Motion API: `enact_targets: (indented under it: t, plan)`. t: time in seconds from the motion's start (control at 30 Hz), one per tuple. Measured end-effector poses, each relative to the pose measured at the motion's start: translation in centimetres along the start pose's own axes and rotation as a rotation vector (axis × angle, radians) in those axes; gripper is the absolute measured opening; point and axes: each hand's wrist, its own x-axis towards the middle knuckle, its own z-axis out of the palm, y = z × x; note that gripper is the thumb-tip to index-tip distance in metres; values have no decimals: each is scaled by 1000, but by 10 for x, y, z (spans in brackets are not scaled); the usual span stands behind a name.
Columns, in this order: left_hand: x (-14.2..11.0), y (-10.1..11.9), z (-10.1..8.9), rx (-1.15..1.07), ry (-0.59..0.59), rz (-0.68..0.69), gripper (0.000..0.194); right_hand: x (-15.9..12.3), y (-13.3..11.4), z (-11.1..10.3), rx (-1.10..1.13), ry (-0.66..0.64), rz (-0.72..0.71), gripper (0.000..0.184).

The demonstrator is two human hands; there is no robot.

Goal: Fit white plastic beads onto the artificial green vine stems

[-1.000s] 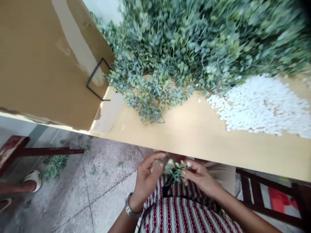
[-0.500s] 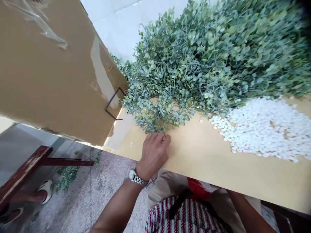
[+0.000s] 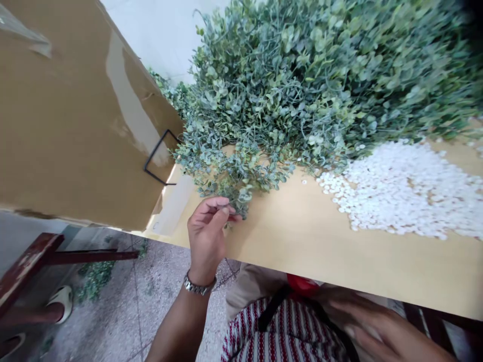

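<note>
My left hand [image 3: 209, 226], with a metal watch strap on the wrist, is over the table near its front edge. Its thumb and fingers pinch the tip of a leafy green sprig [image 3: 241, 201], which looks like artificial foliage. Behind the sprig rises a large heap of the same greenery [image 3: 287, 95]. Low in my lap, under the table edge, is my right hand [image 3: 362, 314]. It is somewhat blurred, with its fingers stretched out and the thumb apart, and nothing shows in it.
Small white discs [image 3: 407, 191] lie spread on the right of the table [image 3: 302, 246]. A cardboard box [image 3: 75, 125] stands at the left, with a black wire frame [image 3: 151, 158] against it. Below are a reddish wooden bench [image 3: 30, 266] and a person's shoe [image 3: 62, 304].
My left hand has turned palm-side up and shifted slightly left, lifting the sprig's tip. My right hand has come into view at my lap. The camera view has moved a little.
</note>
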Motion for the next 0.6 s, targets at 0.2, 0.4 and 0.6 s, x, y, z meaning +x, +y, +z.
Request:
enact_targets:
  t: [0.2,0.4,0.6]
  plan:
    - [-19,-13,-5,500,-243,377,18,30,-67,-78,-25,316,-380,45]
    - [-21,-20,-12,880,-558,888,36,155,-143,-117,-58,99,-733,40]
    - [-30,-20,-23,931,-530,1123,25,223,-156,-96,-413,-156,-625,36]
